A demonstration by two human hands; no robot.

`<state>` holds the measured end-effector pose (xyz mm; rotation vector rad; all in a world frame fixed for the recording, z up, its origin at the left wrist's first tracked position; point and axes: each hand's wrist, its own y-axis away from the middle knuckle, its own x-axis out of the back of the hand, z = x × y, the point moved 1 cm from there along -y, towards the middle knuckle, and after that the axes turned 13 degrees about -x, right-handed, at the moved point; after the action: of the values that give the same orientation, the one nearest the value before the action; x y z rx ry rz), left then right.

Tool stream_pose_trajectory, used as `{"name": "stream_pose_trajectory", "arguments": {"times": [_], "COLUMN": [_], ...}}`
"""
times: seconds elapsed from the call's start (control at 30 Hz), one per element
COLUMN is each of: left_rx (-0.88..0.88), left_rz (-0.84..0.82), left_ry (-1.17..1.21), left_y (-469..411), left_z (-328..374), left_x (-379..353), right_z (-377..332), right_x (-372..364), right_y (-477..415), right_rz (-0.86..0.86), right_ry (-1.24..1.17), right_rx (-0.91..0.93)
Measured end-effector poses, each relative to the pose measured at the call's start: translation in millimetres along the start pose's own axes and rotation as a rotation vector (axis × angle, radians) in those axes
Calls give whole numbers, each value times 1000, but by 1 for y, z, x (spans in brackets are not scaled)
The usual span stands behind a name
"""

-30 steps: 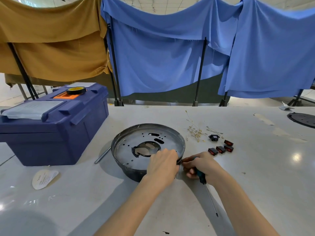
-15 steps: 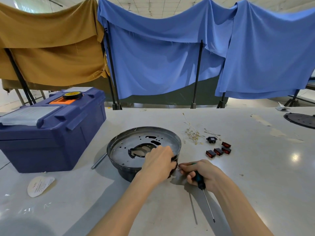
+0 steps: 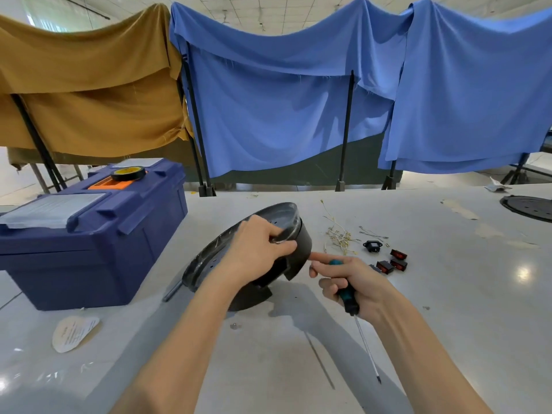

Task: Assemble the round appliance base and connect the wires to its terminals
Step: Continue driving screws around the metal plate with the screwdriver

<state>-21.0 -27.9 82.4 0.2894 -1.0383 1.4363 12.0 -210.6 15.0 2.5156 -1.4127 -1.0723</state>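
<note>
The round black appliance base [image 3: 301, 243] is tipped up on its near edge on the white table [image 3: 448, 309], its open metal face turned left. My left hand [image 3: 257, 252] grips its upper right rim. My right hand [image 3: 355, 282] holds a screwdriver [image 3: 348, 300] with a teal and black handle, shaft pointing down toward me, and its forefinger reaches to the base's side wall. A bundle of thin wires [image 3: 339, 234] lies to the right of the base. A black socket [image 3: 372, 245] and several red rocker switches [image 3: 392, 261] lie beyond my right hand.
A blue toolbox [image 3: 89, 234] with a tape roll [image 3: 128, 173] on its lid stands at the left. A paper label [image 3: 74, 333] lies in front of it. A small screw [image 3: 235, 325] sits under the base. A black disc [image 3: 528, 207] lies at the far right. Cloth-draped racks stand behind.
The base lay flat with its open face up; my left hand has tilted it up onto its edge. My right hand stayed beside it with the screwdriver.
</note>
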Motion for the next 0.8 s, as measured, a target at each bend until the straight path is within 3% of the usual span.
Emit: {"name": "stream_pose_trajectory", "arguments": {"times": [0.13, 0.37, 0.6, 0.8], "left_rx": [77, 152, 165, 148], "left_rz": [111, 124, 141, 145], "left_ry": [204, 392, 479, 503], "left_y": [-2, -5, -8, -10], "left_z": [1, -3, -10, -16], "left_x": [24, 44, 52, 54], "right_z": [-6, -12, -13, -15], "right_x": [-20, -42, -54, -61], "right_y": [5, -4, -20, -28], "right_rz": [-30, 168, 242, 201], "right_ry": [21, 88, -76, -181], "right_rx": [144, 303, 327, 295]}}
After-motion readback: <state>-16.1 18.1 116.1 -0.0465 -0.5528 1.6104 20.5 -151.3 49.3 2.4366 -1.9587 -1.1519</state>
